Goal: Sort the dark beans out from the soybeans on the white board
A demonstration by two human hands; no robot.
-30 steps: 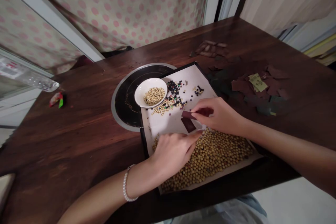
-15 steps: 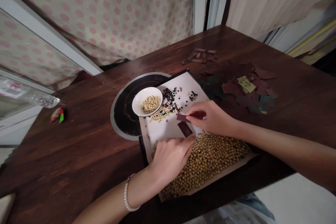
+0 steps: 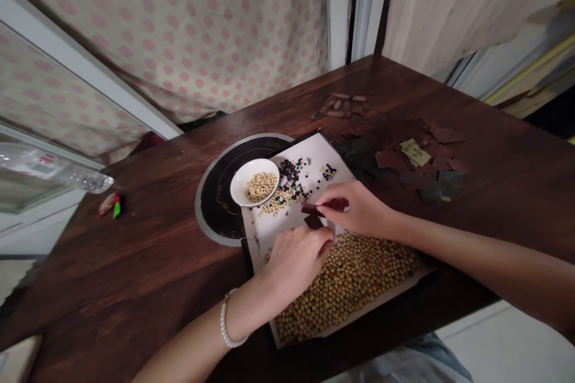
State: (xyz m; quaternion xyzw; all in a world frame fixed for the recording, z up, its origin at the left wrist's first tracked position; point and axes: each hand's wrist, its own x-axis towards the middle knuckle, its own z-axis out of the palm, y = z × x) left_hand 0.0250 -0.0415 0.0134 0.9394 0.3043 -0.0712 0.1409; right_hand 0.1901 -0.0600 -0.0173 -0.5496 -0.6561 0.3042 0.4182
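Polka-dot curtains (image 3: 179, 30) hang behind a dark wooden table (image 3: 135, 263), and pale cloth (image 3: 453, 6) hangs beyond its far right corner. Toward the table's near edge lies a black tray (image 3: 245, 257) lined with white paper (image 3: 265, 239). Its left side sits over a round black hob (image 3: 220, 203). A white bowl (image 3: 238, 188) of soybeans stands across the hob and the paper's far left corner. A heap of loose soybeans (image 3: 345, 293) covers the paper's near end, while black beans (image 3: 290, 173) and a few coloured ones lie scattered toward its far end.

The right hand (image 3: 359, 209) reaches in from the right, thumb and forefinger pressed together on a dark brown scrap (image 3: 309, 209), just above the paper. A second scrap (image 3: 313, 222) lies directly below it on the paper, between the two hands. The left hand (image 3: 296, 260), with a pearl bracelet (image 3: 227, 326) at its wrist, rests palm down at the edge of the soybean heap, fingers curled together and close to the second scrap. From this angle, it is hard to tell whether they touch it or hold anything.

Toward the table's far right corner, brown and dark green scraps (image 3: 431, 176) lie spread around a yellow note (image 3: 415, 152), with a smaller cluster of brown pieces (image 3: 344, 106) nearer the far edge. A plastic bottle (image 3: 58, 170) and a small wrapper (image 3: 110, 204) sit at the left edge.
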